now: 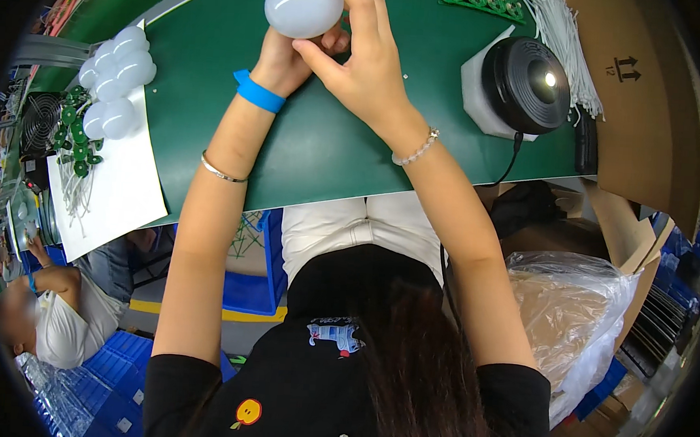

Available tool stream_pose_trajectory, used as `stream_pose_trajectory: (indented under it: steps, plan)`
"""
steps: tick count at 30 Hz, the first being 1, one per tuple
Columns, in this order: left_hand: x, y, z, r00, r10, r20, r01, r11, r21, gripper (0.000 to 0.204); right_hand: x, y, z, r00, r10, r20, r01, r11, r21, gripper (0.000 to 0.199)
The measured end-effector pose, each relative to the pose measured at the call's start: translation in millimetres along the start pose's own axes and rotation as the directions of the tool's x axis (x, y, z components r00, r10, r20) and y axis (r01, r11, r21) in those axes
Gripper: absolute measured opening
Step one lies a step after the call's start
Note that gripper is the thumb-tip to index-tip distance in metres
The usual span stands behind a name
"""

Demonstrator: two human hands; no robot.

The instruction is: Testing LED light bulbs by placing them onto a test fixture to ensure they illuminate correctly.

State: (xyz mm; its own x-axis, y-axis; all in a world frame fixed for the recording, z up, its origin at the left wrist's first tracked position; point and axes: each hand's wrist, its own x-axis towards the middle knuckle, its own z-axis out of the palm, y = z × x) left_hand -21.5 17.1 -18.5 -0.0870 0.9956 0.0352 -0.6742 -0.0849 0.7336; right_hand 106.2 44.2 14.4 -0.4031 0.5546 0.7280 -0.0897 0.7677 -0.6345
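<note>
At the far edge of the view I hold a smooth, milky-white lamp globe (303,8) above the green table. My left hand (289,55), with a blue band on its wrist, is closed around its underside. Most of the left fingers are hidden behind the globe and the other hand. My right hand (364,57) grips the globe from the right, fingers bent over its side and thumb reaching toward its lower edge. Whether a small part sits between the hands cannot be seen.
Several white globes (120,70) lie at left beside green circuit boards (76,129) with white wires, by a white sheet (121,199). At right stand a black round device (526,84) with a lit spot, white cables (561,40) and a cardboard box (641,99). Another person (76,315) sits lower left.
</note>
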Motion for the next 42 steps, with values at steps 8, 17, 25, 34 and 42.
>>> stream_pose_trajectory:
  steps: [8,17,25,34,42]
  plan:
    - [-2.5,-1.3,-0.9,0.997,-0.079,-0.019,0.081,0.984,0.161,0.031,-9.3,-1.9,-6.4,0.999,0.044,-0.02,-0.045,0.999,-0.013,0.06]
    - [-2.4,-4.4,-6.5,0.983,-0.104,0.153,0.052,0.949,0.311,0.037,-93.0,-71.3,-126.7,0.995,0.074,0.068,-0.051,0.956,-0.29,0.015]
    - [-1.5,-2.2,-3.0,0.988,-0.1,0.115,0.066,0.961,0.267,0.035,-200.5,-142.2,-177.1,0.097,0.927,0.363,-0.542,0.355,-0.762,0.011]
    - [-5.9,0.2,21.6,0.931,-0.141,-0.336,0.205,0.965,0.162,0.036,-174.4,-133.9,-134.3,0.242,0.467,0.85,-0.345,0.861,-0.374,0.043]
    - [6.3,-11.6,7.7,0.958,-0.15,-0.244,0.163,0.986,0.034,0.035,-202.1,-124.0,-127.0,0.216,0.361,0.907,-0.341,0.899,-0.276,0.018]
